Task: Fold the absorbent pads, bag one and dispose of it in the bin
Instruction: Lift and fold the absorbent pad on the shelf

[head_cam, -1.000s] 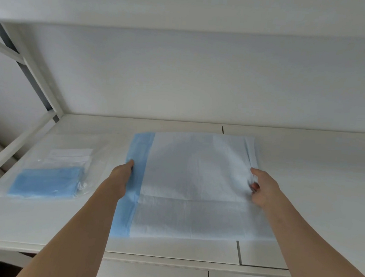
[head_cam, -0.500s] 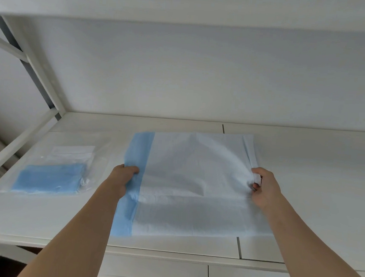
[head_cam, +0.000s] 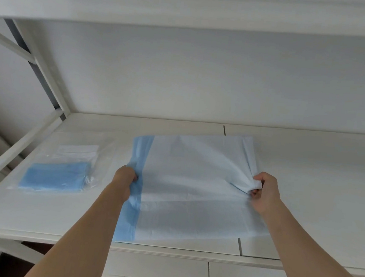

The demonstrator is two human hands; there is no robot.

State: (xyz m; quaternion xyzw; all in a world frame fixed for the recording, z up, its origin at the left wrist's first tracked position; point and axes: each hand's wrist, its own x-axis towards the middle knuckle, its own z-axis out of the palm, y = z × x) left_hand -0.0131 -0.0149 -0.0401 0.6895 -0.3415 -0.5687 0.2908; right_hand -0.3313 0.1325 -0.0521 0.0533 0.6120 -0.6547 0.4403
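Note:
A large absorbent pad [head_cam: 191, 183], white with a blue strip down its left side, lies spread on the white table [head_cam: 319, 183]. My left hand [head_cam: 125, 175] grips the pad's blue left edge. The right edge is pinched and bunched in my right hand [head_cam: 263, 189]. Between the two hands the pad's middle is lifted and creased, while its near part rests flat on the table. To the left lies a clear plastic bag [head_cam: 64, 172] with a folded blue pad [head_cam: 54, 177] inside it.
A white wall rises behind the table, and a white shelf runs overhead. A slanted white frame bar [head_cam: 19, 148] borders the table's left side. Below the front edge are drawer fronts [head_cam: 157, 268].
Both hands have closed on the pad's side edges and raised them, so the pad's middle has come off the table and wrinkled.

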